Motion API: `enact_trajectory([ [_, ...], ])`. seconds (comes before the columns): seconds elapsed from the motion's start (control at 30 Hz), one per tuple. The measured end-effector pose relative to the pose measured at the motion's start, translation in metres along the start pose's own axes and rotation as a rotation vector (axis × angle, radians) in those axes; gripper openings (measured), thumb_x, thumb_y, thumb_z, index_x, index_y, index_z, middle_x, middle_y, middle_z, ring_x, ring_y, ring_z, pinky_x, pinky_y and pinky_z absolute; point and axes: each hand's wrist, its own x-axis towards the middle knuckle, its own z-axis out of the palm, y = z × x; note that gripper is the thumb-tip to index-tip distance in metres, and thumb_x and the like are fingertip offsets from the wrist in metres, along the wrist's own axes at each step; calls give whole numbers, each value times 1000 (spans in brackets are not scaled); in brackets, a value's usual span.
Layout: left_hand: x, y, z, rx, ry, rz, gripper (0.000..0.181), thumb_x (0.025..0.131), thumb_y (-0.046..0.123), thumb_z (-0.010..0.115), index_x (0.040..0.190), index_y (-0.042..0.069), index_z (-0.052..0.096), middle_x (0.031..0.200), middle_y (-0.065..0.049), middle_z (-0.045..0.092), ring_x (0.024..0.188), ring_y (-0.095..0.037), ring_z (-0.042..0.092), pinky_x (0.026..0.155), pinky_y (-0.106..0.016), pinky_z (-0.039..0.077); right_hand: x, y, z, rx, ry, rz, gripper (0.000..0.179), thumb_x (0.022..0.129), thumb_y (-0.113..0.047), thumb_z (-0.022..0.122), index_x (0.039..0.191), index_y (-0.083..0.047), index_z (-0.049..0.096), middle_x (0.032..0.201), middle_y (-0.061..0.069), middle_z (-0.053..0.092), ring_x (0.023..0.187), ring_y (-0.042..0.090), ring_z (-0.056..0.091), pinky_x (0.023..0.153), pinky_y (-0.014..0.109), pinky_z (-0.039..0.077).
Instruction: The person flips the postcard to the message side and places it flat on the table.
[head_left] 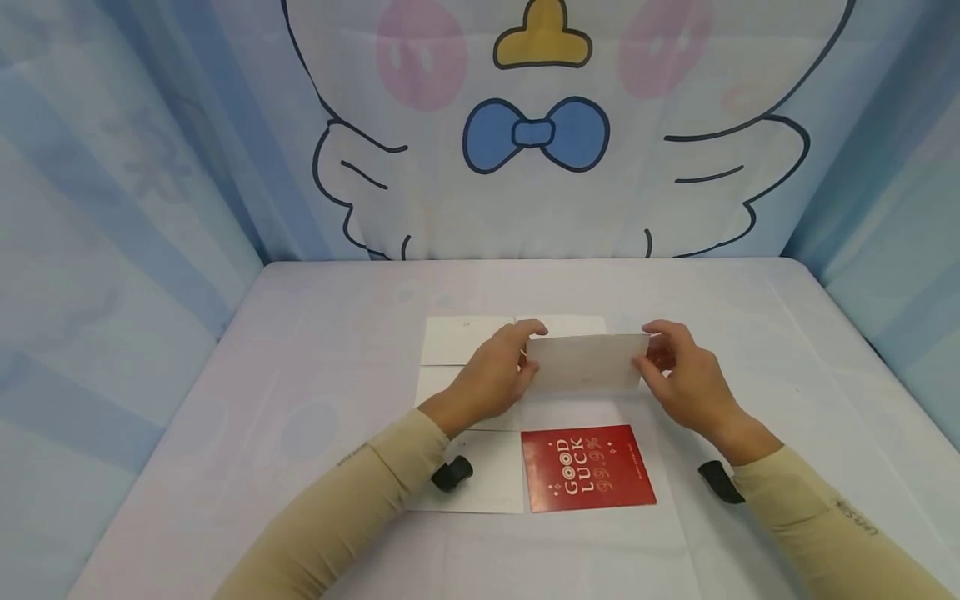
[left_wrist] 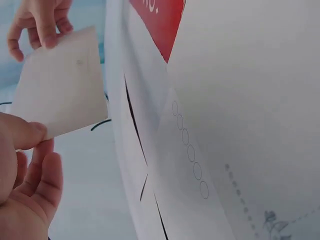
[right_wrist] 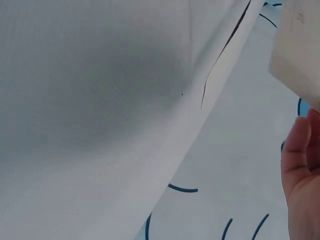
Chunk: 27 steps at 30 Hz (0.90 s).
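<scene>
Both hands hold up a pale card [head_left: 587,363], tilted above the table, its plain whitish side toward the head camera. My left hand [head_left: 495,371] pinches its left edge between thumb and fingers. At the opposite edge my right hand [head_left: 686,375] grips it the same way. The left wrist view shows the card [left_wrist: 62,82] between the left hand [left_wrist: 30,170] and the right hand [left_wrist: 42,22]. Nearer the front lies a red card [head_left: 588,468] printed "GOOD LUCK 99.9%". In the right wrist view only a corner of the pale card [right_wrist: 300,55] shows, above the right hand [right_wrist: 305,165].
Several white cards [head_left: 480,471] lie in rows on the pale tablecloth [head_left: 315,367], partly under the left arm. Behind the table hangs a curtain [head_left: 536,208] with a cartoon print. Black wrist straps [head_left: 452,473] show at both sleeves.
</scene>
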Motion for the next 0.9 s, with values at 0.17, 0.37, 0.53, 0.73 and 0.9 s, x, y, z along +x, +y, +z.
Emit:
enact_trajectory([
  [0.17,-1,-4,0,-64,71,-6,37,93,3,70,126,7,53,109,-13,53,92,-19,66,77,-23,55,0,2,2,11,43,36,35,88,4,72,120,1,56,100,17,65,83,29,63,71,41,56],
  [0.37,-2,-5,2,-45,31,-49,31,94,7,70,123,4,60,109,-9,56,95,-18,61,81,-23,52,-1,4,5,-13,-18,50,29,88,2,71,116,5,63,106,20,63,86,31,64,73,45,57],
  [0.53,-3,-6,5,83,-32,-56,36,93,17,74,126,7,64,115,-7,60,102,-20,58,88,-33,48,-2,5,5,-1,-144,113,34,90,-3,71,121,7,62,115,24,60,88,33,64,76,50,57],
  [0.73,-3,-10,10,213,-98,-66,43,89,24,78,128,12,64,122,-5,62,111,-24,56,89,-42,45,0,6,5,3,-306,201,44,91,-8,71,130,7,57,125,25,53,92,32,61,78,45,58],
  [0.9,-1,-11,12,252,-173,-100,49,89,26,79,133,14,62,125,-4,60,115,-24,54,88,-43,43,1,5,7,-12,-394,213,49,89,-8,73,132,8,56,126,26,52,93,31,59,76,41,56],
])
